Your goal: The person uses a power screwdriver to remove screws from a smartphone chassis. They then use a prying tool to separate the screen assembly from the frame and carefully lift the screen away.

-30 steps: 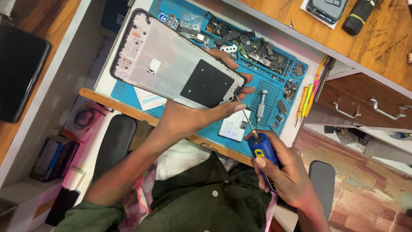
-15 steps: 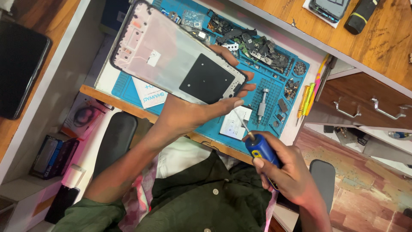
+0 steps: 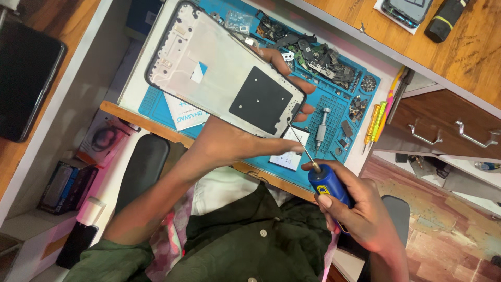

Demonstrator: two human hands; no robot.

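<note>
My left hand holds a phone frame by its lower end, tilted above the blue work mat. The frame is pale inside with a black square pad and a black rim. My right hand grips a blue-handled screwdriver. Its thin shaft points up and left, with the tip touching the frame's lower right corner.
Small phone parts and screws lie on the mat's far side. A metal bit holder and coloured tools sit at its right. Wooden drawers stand to the right, a dark phone lies left, another phone on the desk.
The frame and my left hand have shifted slightly right and up in view. The screwdriver has swung so its tip now meets the frame's corner.
</note>
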